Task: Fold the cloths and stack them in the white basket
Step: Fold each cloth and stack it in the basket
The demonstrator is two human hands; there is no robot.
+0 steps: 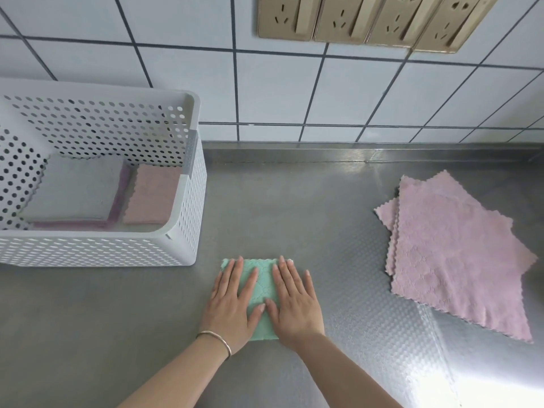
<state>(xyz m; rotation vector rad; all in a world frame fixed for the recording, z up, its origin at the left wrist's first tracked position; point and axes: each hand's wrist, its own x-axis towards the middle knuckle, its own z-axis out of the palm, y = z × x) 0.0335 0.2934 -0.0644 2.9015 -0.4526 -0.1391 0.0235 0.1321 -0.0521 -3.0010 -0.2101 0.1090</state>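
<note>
Both hands, left hand [232,301] and right hand [294,301], press flat with fingers spread on the folded green cloth [260,285], which may spring open when lifted toward the white basket [188,184].

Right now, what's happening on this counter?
A person is folding cloths. Both hands, left hand and right hand, press flat on a folded green cloth on the steel counter. The white basket already holds a folded grey cloth and a folded pink cloth. Two unfolded pink cloths wait on the right.
</note>
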